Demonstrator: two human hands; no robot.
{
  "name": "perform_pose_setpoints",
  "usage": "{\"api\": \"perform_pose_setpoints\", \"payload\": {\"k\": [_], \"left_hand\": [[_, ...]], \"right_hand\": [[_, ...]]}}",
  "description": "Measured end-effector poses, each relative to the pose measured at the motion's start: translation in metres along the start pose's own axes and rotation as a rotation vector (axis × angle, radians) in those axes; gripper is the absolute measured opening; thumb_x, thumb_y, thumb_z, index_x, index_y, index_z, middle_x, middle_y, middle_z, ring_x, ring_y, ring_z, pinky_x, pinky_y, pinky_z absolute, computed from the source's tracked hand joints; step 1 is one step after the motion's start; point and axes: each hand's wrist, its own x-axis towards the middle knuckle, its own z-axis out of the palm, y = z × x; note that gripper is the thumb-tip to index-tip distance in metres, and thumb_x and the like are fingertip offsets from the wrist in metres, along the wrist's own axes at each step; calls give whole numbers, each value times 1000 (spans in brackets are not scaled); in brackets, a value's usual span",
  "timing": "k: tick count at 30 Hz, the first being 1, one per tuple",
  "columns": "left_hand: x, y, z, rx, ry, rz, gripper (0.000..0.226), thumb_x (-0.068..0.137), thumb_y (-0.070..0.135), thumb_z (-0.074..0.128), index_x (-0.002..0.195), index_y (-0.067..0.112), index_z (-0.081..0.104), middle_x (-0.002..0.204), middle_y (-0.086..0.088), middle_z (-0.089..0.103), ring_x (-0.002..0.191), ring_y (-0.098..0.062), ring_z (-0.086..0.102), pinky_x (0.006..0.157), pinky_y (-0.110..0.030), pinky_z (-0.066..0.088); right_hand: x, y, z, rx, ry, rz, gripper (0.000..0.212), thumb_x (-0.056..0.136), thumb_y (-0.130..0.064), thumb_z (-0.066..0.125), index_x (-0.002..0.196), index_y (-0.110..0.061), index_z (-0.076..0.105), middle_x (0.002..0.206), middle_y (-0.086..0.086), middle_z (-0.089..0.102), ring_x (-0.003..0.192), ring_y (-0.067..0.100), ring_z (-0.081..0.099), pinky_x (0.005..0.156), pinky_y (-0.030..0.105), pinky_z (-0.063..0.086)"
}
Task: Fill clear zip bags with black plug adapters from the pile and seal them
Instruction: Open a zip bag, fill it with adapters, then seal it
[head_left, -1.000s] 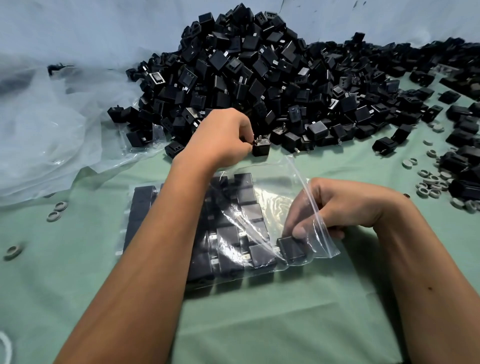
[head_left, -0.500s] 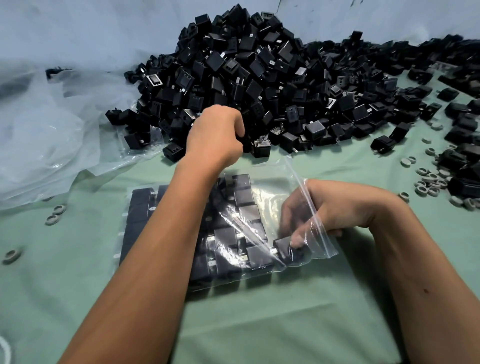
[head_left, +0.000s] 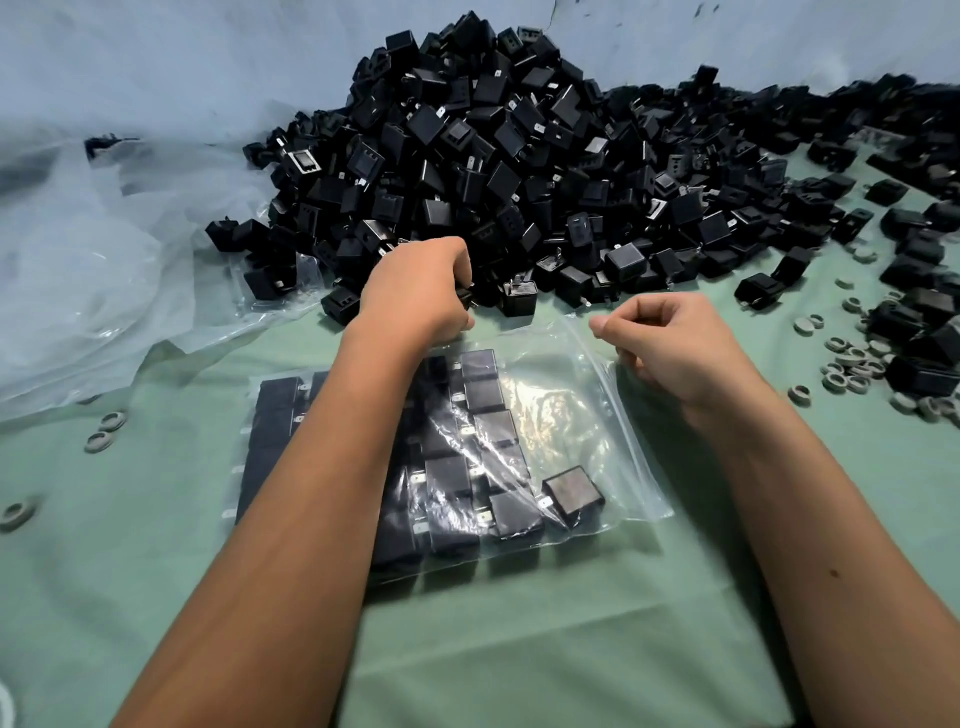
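Note:
A big pile of black plug adapters (head_left: 519, 156) lies at the back of the green cloth. In front of it lies a clear zip bag (head_left: 571, 415) with several adapters in rows; one adapter (head_left: 573, 494) sits loose near its open right edge. My left hand (head_left: 415, 296) is at the foot of the pile, its fingers curled round a black adapter (head_left: 466, 299) that is mostly hidden. My right hand (head_left: 670, 348) hovers over the bag's upper right corner, fingers curled, with nothing visible in it. My left forearm covers part of the bag.
Crumpled clear plastic sheeting (head_left: 104, 270) lies at the left. More adapters (head_left: 914, 312) and several small grey rings (head_left: 852, 364) are scattered at the right; a few rings (head_left: 104, 431) lie at the left. A single adapter (head_left: 519, 301) stands between my hands.
My right hand has left the adapter in the bag, pulled out and risen toward the bag's top corner. My left hand let go of one adapter and closed on another to its left.

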Motion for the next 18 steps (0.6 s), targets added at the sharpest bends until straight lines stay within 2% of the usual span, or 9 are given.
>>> {"api": "perform_pose_setpoints", "payload": {"k": [4,6,8,10,13,15,18], "left_hand": [[0,4,-7,-118,41,23,30,84,31,84,103,25,62,92,6,61,91,-20,61,82,-39,53],[0,11,-11,-277,52,37,25,86,33,82,101,26,63,88,6,66,82,-14,66,70,-31,52],[-3,21,-15,-491,-5,49,23,86,33,82,99,27,64,84,4,73,71,-7,69,60,-22,51],[-7,32,-15,-719,-117,61,24,85,31,84,98,21,66,82,-2,77,70,-11,73,61,-24,54],[-13,47,-8,-950,-214,45,28,87,28,83,95,10,63,77,-9,73,70,-24,71,65,-30,52],[-16,56,-4,-1022,-243,35,31,87,29,83,93,8,61,71,-10,67,67,-24,64,66,-32,50],[-20,65,-1,-1025,-308,50,32,91,33,77,93,8,59,70,-9,67,59,-16,64,57,-23,50]], "right_hand": [[-1,0,6,14,47,-79,20,91,-22,79,77,-9,71,54,-2,56,41,4,42,41,15,33],[-2,-4,7,37,63,-168,14,91,-19,78,85,-7,73,60,-2,60,47,2,47,46,13,38],[-5,-8,9,53,27,-269,11,90,-16,80,99,-12,76,71,1,63,56,3,51,54,13,43],[-8,-11,9,28,-55,-363,32,87,-17,83,117,-23,74,93,6,68,67,9,55,63,16,48],[-9,-11,9,39,-122,-458,55,83,-16,87,132,-29,66,119,1,69,77,15,62,68,15,51],[-7,-12,8,74,-112,-491,53,82,-17,87,131,-25,68,118,-2,71,80,13,63,66,13,49],[-7,-12,7,93,-77,-487,34,86,-21,83,118,-23,73,102,5,74,80,18,63,58,21,47]]}}
